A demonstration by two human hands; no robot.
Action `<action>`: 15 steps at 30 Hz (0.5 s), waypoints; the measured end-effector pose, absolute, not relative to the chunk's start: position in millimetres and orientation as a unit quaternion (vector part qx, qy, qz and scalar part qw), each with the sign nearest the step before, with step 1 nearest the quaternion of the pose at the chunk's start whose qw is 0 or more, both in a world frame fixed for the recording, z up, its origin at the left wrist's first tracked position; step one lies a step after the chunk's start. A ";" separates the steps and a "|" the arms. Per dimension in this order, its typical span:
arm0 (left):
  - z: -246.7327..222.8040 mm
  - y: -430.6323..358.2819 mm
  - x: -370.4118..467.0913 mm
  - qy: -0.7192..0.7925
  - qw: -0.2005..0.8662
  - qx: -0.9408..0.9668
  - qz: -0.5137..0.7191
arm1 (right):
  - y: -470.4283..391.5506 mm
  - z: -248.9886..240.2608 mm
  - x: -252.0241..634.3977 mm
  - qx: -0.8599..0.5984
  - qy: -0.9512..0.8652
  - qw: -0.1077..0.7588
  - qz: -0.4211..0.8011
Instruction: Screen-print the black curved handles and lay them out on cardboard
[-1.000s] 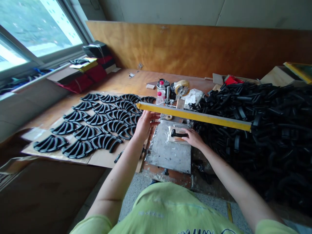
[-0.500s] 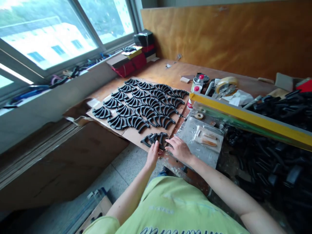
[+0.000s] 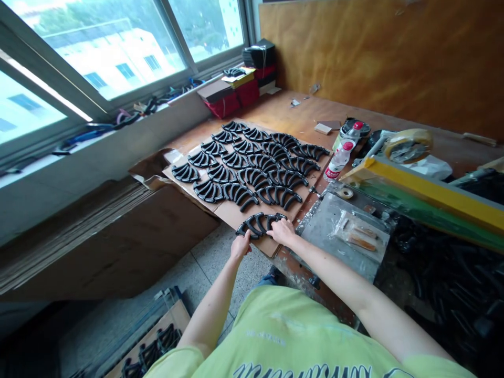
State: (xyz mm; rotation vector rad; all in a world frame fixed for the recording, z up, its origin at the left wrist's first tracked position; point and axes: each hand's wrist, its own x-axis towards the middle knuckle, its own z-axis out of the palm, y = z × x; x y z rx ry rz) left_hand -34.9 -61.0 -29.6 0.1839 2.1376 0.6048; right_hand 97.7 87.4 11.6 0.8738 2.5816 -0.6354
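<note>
A short fan-shaped row of black curved handles [image 3: 258, 224] lies at the near edge of a cardboard sheet [image 3: 227, 214]. My left hand [image 3: 241, 245] grips the row's left end, its thumb on top and its fingers curled below. At the other end, my right hand [image 3: 282, 231] has its fingers bent down over the last handles, partly hiding them. Farther back on the cardboard, several similar fans of black handles [image 3: 252, 178] lie close together in rows.
To the right are a grey board [image 3: 334, 223], a red-capped bottle [image 3: 339, 161], a tape roll [image 3: 409, 144] and a yellow-edged panel [image 3: 425, 188]. A dark heap of black parts [image 3: 452, 283] lies beyond. Stacked cardboard [image 3: 98, 241] stands left, below the window.
My hands have moved apart to the two ends of the near row. The row looks more spread out. The camera view has swung to the left.
</note>
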 end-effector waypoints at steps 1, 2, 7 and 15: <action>-29.0 -56.3 -41.8 0.863 0.436 0.079 0.241 | 88.0 10.8 95.3 0.311 0.908 0.165 -0.226; -28.6 -51.1 -48.7 0.864 0.433 0.084 0.242 | 88.6 10.1 93.0 0.313 0.907 0.161 -0.230; -30.4 -31.3 -68.4 0.852 0.435 0.094 0.276 | 90.7 10.1 91.6 0.310 0.906 0.155 -0.245; -30.4 -73.1 -55.3 0.811 0.468 0.084 0.340 | 129.3 -13.2 114.8 0.476 0.815 0.011 -0.330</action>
